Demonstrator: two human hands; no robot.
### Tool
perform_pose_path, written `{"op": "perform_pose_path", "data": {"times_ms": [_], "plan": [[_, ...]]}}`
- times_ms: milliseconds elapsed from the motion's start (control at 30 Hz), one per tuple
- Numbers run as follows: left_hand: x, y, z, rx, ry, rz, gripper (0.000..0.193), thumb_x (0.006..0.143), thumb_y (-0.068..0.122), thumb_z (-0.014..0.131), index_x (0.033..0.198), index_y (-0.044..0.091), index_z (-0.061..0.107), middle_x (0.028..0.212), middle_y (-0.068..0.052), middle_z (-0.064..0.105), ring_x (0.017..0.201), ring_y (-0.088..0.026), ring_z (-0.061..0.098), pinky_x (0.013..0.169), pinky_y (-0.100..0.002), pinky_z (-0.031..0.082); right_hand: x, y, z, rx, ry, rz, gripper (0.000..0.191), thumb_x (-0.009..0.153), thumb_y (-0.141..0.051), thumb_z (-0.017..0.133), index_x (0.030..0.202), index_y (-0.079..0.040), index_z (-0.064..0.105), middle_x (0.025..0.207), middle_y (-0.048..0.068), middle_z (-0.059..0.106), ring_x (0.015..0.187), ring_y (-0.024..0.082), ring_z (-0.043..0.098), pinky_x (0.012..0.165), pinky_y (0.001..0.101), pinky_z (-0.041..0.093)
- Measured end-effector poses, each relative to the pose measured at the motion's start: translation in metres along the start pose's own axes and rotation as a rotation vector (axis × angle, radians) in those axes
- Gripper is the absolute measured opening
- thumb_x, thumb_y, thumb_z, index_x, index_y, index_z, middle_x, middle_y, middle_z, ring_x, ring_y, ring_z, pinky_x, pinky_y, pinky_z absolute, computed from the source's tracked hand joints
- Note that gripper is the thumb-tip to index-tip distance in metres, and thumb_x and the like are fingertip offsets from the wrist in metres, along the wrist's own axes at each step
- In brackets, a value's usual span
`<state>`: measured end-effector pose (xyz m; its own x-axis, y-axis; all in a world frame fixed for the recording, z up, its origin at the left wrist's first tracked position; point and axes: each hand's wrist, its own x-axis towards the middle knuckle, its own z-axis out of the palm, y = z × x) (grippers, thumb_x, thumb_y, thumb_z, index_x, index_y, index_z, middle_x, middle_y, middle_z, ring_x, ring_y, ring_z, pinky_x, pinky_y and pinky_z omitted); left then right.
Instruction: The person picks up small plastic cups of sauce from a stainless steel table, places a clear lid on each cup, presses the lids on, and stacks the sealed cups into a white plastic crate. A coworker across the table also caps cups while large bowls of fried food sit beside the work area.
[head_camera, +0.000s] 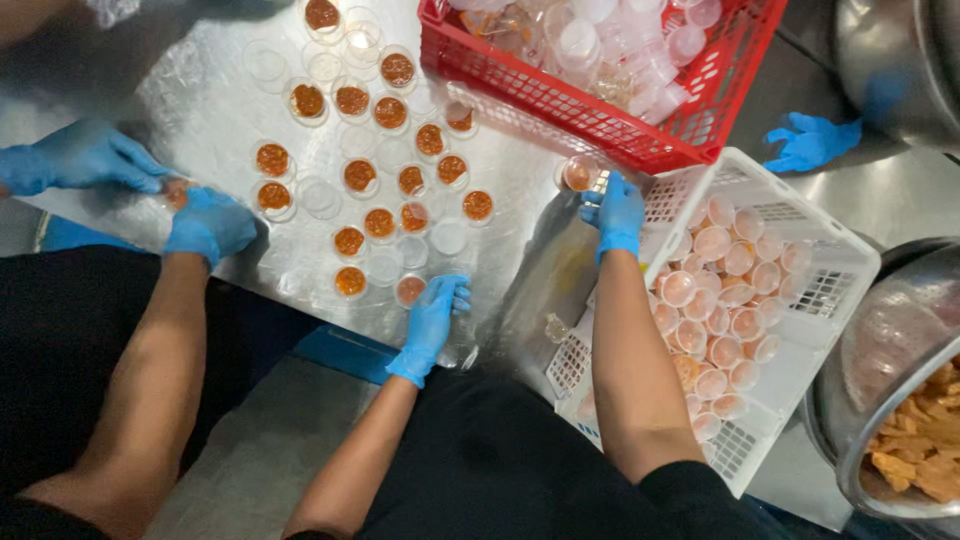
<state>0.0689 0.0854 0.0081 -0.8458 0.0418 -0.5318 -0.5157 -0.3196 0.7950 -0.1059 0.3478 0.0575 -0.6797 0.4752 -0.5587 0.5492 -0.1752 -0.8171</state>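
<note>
Small sauce-filled cup (578, 174) held above steel table (215, 110)

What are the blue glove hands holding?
The right hand pinches a small sauce cup by its rim. The left hand touches another filled sauce cup on the metal table.

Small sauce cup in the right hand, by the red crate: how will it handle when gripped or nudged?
The sauce cup at the right hand looks like thin clear plastic, so probably light and apt to flex if squeezed. It seems filled with orange-red sauce, so tipping could spill it. On the shiny steel table it would likely slide easily.
</note>
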Motion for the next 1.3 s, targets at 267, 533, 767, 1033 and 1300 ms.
{"op": "perform_pose_path", "data": {"times_ms": [267, 533, 767, 1033, 1300], "plan": [[-0.019, -0.007, -0.022, 0.069, 0.101, -0.021, 0.033, 0.107, 0.023, 0.046, 0.109, 0.004, 0.072, 0.089, -0.003, 0.072, 0.074, -0.010, 0.066, 0.069, -0.025, 0.052, -0.114, 0.080, 0.088, -0.581, -0.424, 0.152, 0.045, 0.089, -0.045, 0.075, 0.078, -0.001, 0.079, 0.068, 0.007, 0.074, 0.053, 0.013, 0.066, 0.054, 0.0294, 0.053], [-0.026, 0.004, -0.041, 0.039, 0.162, -0.005, 0.029, 0.104, 0.020, 0.048, 0.110, 0.003, 0.072, 0.086, -0.004, 0.071, 0.073, -0.012, 0.067, 0.068, -0.026, 0.053, -0.118, 0.098, 0.063, -0.562, -0.598, 0.194, 0.033, 0.088, -0.035, 0.075, 0.075, -0.005, 0.074, 0.067, 0.004, 0.071, 0.054, 0.012, 0.061, 0.050, 0.0283, 0.049], [-0.017, 0.012, -0.015, 0.605, 0.288, 0.266, 0.024, 0.099, 0.017, 0.064, 0.117, 0.001, 0.068, 0.099, -0.013, 0.067, 0.084, -0.025, 0.065, 0.079, -0.035, 0.054, -0.109, 0.095, -0.008, -0.647, -0.619, 0.392, 0.025, 0.088, -0.033, 0.071, 0.083, -0.009, 0.076, 0.077, 0.002, 0.076, 0.060, 0.010, 0.067, 0.055, 0.0252, 0.054], [-0.003, 0.047, 0.028, 0.928, 0.039, 0.589, 0.048, 0.094, 0.014, 0.067, 0.141, 0.009, 0.058, 0.130, -0.023, 0.057, 0.118, -0.041, 0.057, 0.102, -0.048, 0.047, -0.118, 0.085, -0.044, -0.852, -0.679, 0.104, 0.026, 0.087, -0.025, 0.067, 0.077, -0.002, 0.072, 0.071, 0.011, 0.073, 0.059, 0.016, 0.068, 0.057, 0.0282, 0.055], [0.055, 0.067, 0.096, 0.930, -0.379, 0.396, 0.035, 0.095, 0.011, 0.057, 0.126, 0.015, 0.073, 0.125, -0.019, 0.067, 0.113, -0.038, 0.066, 0.101, -0.042, 0.053, -0.116, 0.046, -0.055, -0.407, -0.756, 0.501, 0.022, 0.087, -0.023, 0.063, 0.093, -0.004, 0.071, 0.088, 0.012, 0.075, 0.074, 0.020, 0.074, 0.071, 0.0318, 0.063]]}}
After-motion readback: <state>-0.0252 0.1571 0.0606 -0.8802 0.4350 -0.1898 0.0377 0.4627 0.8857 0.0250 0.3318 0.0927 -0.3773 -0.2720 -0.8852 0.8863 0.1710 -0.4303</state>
